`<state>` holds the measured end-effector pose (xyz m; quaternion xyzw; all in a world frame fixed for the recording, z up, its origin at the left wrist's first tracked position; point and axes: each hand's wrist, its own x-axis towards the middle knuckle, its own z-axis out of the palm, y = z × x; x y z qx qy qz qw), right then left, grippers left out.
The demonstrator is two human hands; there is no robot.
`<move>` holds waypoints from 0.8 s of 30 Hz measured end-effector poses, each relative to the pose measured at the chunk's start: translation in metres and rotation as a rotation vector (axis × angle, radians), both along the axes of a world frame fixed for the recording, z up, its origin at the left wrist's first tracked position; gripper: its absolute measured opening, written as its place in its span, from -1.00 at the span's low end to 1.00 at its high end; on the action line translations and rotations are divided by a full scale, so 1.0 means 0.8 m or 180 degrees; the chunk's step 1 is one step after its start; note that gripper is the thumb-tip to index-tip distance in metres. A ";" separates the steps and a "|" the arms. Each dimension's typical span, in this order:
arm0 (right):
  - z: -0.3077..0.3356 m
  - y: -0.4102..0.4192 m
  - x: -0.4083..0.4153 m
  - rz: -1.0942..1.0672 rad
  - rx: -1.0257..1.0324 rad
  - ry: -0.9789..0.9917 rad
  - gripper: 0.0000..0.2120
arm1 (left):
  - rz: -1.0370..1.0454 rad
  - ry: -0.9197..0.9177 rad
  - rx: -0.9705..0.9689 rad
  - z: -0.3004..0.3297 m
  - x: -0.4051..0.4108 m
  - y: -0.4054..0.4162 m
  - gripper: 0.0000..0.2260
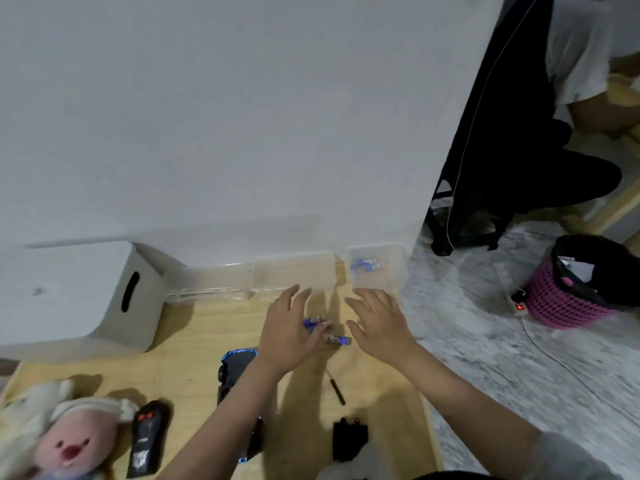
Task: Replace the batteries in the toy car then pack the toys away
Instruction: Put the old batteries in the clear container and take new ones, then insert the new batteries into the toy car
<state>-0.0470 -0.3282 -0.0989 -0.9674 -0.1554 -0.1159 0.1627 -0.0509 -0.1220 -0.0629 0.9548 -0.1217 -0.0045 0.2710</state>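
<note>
Writing: none legible; battery labels are too blurred to read.
Batteries [327, 331]: small cylinders in blue wrap with pale ends, loose on the wooden floor [194, 344] between the two hands.
Left hand [289, 332]: palm down, fingers spread and fairly straight; fingertips touch the loose batteries, no grip visible.
Right hand [377, 323]: palm down, fingers apart and relaxed, holding nothing, just beside the batteries.
Toy car [235, 367]: dark body with blue trim, on the floor under the left forearm, partly hidden.
Clear tub [394, 271]: transparent plastic, against the wall, more blue batteries inside.
Screwdriver [336, 388]: thin, dark, lying near the car.
Black cover [349, 439]: flat black piece near the bottom edge.
Remote [149, 436]: black, rounded, red buttons.
Plush doll [65, 434]: soft, pink face, cream fabric.
White bin [76, 296]: matte, rounded corners, slot handle.
Pink basket [568, 299]: perforated plastic, black liner.
</note>
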 end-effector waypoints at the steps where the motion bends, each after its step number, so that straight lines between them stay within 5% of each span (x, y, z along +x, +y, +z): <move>1: -0.001 0.010 -0.004 0.0107 -0.0032 0.0103 -0.61 | 0.0111 -0.0006 0.0002 -0.001 -0.013 0.014 -0.35; 9: -0.016 0.068 -0.004 0.0742 -0.0583 0.0812 -0.43 | 0.0759 0.0203 0.0323 -0.018 -0.114 0.110 -0.20; 15: -0.044 0.070 0.007 0.0408 -0.0778 0.0738 -0.58 | 0.1115 0.0854 -0.0042 -0.033 -0.160 0.148 0.00; 24: -0.051 0.076 0.009 0.0096 -0.0463 0.0971 -0.64 | 0.0657 0.1406 -0.0410 -0.039 -0.162 0.162 0.06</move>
